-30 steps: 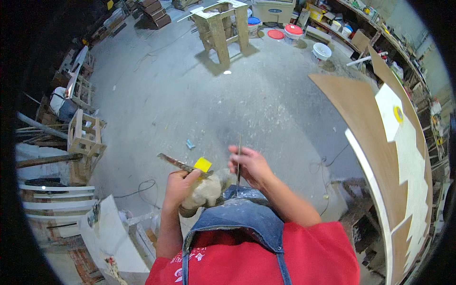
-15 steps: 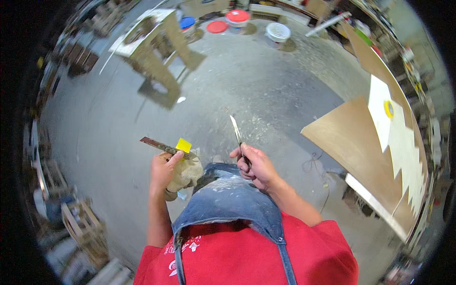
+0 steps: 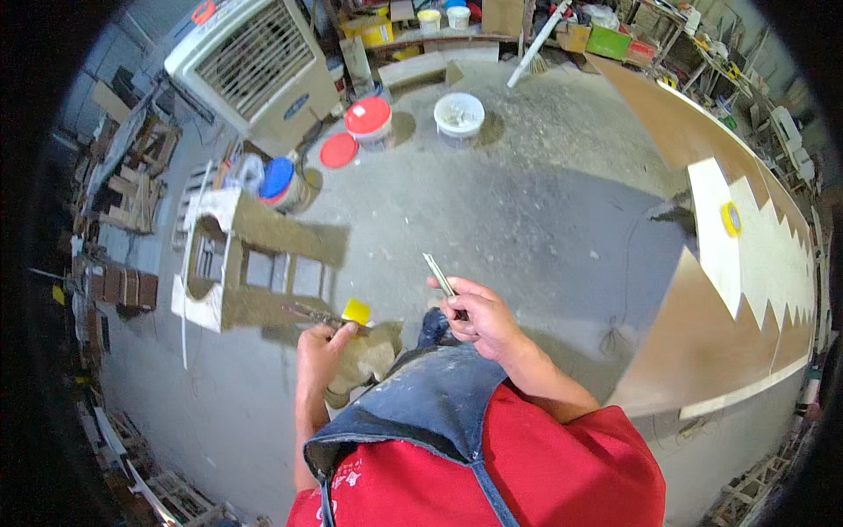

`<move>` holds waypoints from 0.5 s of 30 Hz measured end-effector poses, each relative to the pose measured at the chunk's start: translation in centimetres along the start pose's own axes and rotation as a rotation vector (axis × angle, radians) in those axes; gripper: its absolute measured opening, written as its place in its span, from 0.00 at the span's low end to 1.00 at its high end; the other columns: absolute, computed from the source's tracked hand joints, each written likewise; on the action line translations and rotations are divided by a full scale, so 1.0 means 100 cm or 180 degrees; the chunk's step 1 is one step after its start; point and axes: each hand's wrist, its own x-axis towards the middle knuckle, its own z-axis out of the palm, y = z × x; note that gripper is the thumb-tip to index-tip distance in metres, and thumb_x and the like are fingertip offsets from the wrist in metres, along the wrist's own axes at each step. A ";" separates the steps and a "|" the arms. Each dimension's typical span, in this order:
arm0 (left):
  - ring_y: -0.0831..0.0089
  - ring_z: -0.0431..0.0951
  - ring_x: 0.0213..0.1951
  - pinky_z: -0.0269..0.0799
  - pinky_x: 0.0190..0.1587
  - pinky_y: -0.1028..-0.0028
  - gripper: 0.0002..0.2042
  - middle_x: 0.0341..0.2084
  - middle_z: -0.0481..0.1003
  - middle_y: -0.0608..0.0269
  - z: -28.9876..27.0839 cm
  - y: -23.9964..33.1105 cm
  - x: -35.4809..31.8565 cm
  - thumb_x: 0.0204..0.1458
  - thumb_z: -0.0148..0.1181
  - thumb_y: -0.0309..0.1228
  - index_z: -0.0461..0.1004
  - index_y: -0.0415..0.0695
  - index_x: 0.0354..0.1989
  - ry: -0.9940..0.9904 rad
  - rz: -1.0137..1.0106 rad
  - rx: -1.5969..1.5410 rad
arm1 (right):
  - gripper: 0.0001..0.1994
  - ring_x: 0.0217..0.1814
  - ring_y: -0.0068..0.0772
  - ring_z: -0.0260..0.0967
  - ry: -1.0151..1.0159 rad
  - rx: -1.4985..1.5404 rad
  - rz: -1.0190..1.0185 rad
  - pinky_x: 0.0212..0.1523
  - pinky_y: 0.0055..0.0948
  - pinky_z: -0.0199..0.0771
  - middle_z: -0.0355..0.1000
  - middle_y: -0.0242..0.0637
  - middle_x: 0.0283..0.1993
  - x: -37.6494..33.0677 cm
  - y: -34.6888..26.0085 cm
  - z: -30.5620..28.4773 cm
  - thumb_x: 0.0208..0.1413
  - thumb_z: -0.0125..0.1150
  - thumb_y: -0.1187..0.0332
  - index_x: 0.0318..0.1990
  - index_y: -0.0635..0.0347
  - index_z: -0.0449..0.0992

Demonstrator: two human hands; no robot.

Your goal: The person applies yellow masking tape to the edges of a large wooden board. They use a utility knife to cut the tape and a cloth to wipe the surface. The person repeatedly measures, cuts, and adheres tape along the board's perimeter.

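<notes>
Right hand point(image 3: 483, 320) grips slim knife point(image 3: 438, 274), blade outward. Left hand point(image 3: 321, 353) pinches dark strip point(image 3: 309, 312); yellow square point(image 3: 356, 311) beside its thumb. I note yellow tape roll point(image 3: 731, 220) on white panel point(image 3: 716, 250).

We hold our bare left hand point(image 3: 320, 353) closed and our bare right hand point(image 3: 482, 321) curled, bare right forearm point(image 3: 551, 383) slanting inward.

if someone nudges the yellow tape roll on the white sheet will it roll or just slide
The yellow tape roll lies on its flat side on the white sheet, so it would probably slide. Its ring shape suggests it could roll if stood on edge; looking small, it is likely light.
</notes>
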 end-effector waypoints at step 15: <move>0.81 0.62 0.21 0.59 0.23 0.71 0.20 0.14 0.67 0.69 0.012 0.185 0.430 0.55 0.69 0.41 0.77 0.33 0.23 -0.0664 0.0781 0.0370 | 0.25 0.28 0.27 0.63 -0.0105 0.1248 -0.1060 0.27 0.25 0.62 0.72 0.38 0.41 0.265 -0.283 -0.025 0.64 0.46 0.67 0.69 0.58 0.61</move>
